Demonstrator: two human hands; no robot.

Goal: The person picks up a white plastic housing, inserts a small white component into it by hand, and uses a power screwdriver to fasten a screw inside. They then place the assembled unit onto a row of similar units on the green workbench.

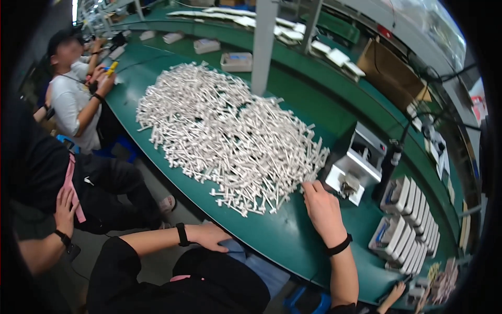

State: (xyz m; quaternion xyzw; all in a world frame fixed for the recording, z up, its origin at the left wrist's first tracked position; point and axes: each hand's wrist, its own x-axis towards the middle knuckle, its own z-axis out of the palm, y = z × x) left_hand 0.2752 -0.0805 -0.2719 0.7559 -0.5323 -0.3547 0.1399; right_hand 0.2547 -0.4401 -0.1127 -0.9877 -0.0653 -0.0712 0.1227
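Note:
A wide heap of small white pieces (230,131), thin rods with blocky ends, covers much of the green table (130,112). My right hand (322,212) reaches to the near right edge of this heap. Its fingers are drawn together at the tips, and what they pinch, if anything, is too small to make out. Just right of that hand stands a small metal bench device (357,162) with a white base plate. My left hand (209,236) lies with fingers stretched out over my lap by the table's edge, holding nothing.
Stacked grey trays (405,222) stand at the right, some with blue items inside. More grey trays (236,62) line the far side, near a metal post (264,47). A co-worker in white (78,99) holds a yellow tool; another person's hand (65,212) is at left.

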